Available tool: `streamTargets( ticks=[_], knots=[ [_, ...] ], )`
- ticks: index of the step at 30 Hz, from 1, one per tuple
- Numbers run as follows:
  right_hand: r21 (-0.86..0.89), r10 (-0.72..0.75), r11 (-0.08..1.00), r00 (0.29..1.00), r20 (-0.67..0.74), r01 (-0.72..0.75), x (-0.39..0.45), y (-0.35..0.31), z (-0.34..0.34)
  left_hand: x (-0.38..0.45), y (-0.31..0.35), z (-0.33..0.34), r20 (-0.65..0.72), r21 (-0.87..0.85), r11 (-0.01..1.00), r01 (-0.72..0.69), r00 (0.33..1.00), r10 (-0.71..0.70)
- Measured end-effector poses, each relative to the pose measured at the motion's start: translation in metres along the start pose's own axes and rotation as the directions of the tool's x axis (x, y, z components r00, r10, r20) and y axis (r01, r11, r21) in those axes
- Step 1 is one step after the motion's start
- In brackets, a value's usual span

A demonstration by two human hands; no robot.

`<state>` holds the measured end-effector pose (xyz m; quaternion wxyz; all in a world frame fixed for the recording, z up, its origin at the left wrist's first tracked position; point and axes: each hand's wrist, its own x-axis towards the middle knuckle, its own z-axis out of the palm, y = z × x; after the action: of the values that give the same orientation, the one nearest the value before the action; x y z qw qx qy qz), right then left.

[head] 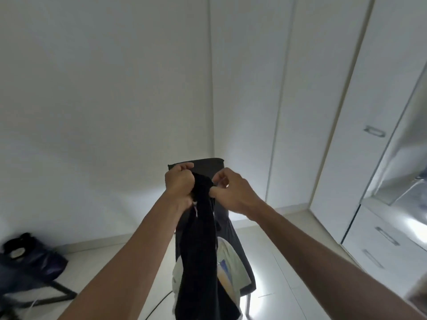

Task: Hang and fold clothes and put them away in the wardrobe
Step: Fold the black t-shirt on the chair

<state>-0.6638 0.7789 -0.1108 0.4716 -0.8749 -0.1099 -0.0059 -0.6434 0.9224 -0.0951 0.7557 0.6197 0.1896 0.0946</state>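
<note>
Garment, dark: hangs vertically | left hand grips top | right hand pinches top

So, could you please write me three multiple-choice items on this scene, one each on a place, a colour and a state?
1. Where does the white garment with a printed patch lie?
A. on the dark chair
B. in a drawer
C. on the floor

2. What colour is the long hanging garment being held?
A. red
B. black
C. yellow

3. How are the hands on it?
A. both off it
B. only one grips
C. both grip its top

Answers: 1 A, it lies on the seat behind the held cloth. 2 B, it hangs dark between the arms. 3 C, the left hand and right hand close on its upper edge.
</note>
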Motion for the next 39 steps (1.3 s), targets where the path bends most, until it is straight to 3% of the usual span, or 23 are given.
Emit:
streamTargets(
  ticks=[2, 4, 8, 11, 14, 17, 19, 20, 22, 24, 26, 30, 34, 36, 39],
  knots=[
    [0.053, 0.021, 0.998, 0.994, 0.11, -0.027, -0.022, 0.008, -0.007, -0.015, 0.006, 0.019, -0.004, 0.016, 1.0, -0.002, 1.0, 0.002],
    [0.072, 0.014, 0.997, 0.991, 0.134, -0.024, -0.035, 0.017, -0.013, -0.032, 0.01, 0.039, 0.015, 0.031, 1.0, 0.002, 1.0, -0.002],
    [0.015, 0.015, 1.0, 0.994, -0.108, -0.014, -0.039, 0.025, -0.027, -0.055, 0.02, 0.063, 0.077, 0.07, 0.997, -0.041, 0.996, 0.035],
    [0.056, -0.041, 0.997, 0.983, -0.177, 0.052, -0.034, 0.018, -0.055, -0.064, 0.035, 0.053, 0.191, 0.14, 0.965, -0.221, 0.962, 0.193],
    [0.081, -0.149, 0.983, 0.969, -0.198, 0.167, -0.029, -0.007, -0.086, -0.062, 0.045, 0.019, 0.476, 0.399, 0.803, -0.443, 0.849, 0.231],
    [0.069, -0.237, 0.965, 0.952, -0.193, 0.255, -0.026, -0.035, -0.108, -0.066, 0.036, 0.006, 0.518, 0.634, 0.562, -0.531, 0.831, 0.202],
    [0.007, -0.288, 0.956, 0.945, -0.156, 0.293, -0.024, -0.045, -0.114, -0.071, 0.023, 0.006, 0.517, 0.639, 0.494, -0.59, 0.805, 0.292],
    [-0.033, -0.3, 0.954, 0.943, -0.147, 0.298, -0.024, -0.047, -0.117, -0.072, 0.014, 0.006, 0.515, 0.589, 0.548, -0.594, 0.798, 0.313],
    [-0.087, -0.288, 0.957, 0.944, -0.162, 0.277, -0.023, -0.046, -0.123, -0.077, -0.001, 0.004, 0.48, 0.385, 0.794, -0.47, 0.837, 0.263],
    [-0.081, -0.249, 0.968, 0.952, -0.177, 0.237, -0.022, -0.041, -0.13, -0.08, -0.012, 0.002, 0.471, 0.183, 0.923, -0.339, 0.854, 0.221],
    [-0.039, -0.223, 0.975, 0.958, -0.182, 0.219, -0.021, -0.034, -0.135, -0.08, -0.018, 0.001, 0.488, 0.151, 0.932, -0.33, 0.845, 0.22],
    [-0.035, -0.245, 0.969, 0.949, -0.197, 0.243, -0.022, -0.021, -0.142, -0.078, -0.029, -0.008, 0.586, 0.243, 0.888, -0.39, 0.789, 0.186],
    [-0.11, -0.261, 0.964, 0.939, -0.223, 0.242, -0.025, -0.012, -0.151, -0.077, -0.047, -0.031, 0.585, 0.4, 0.806, -0.437, 0.798, 0.143],
    [-0.17, -0.26, 0.959, 0.944, -0.202, 0.228, -0.027, -0.006, -0.15, -0.072, -0.056, -0.047, 0.552, 0.448, 0.764, -0.465, 0.816, 0.173],
    [-0.229, -0.247, 0.95, 0.959, -0.135, 0.213, -0.034, 0.005, -0.144, -0.067, -0.06, -0.066, 0.396, 0.37, 0.825, -0.426, 0.876, 0.274]
  ],
)
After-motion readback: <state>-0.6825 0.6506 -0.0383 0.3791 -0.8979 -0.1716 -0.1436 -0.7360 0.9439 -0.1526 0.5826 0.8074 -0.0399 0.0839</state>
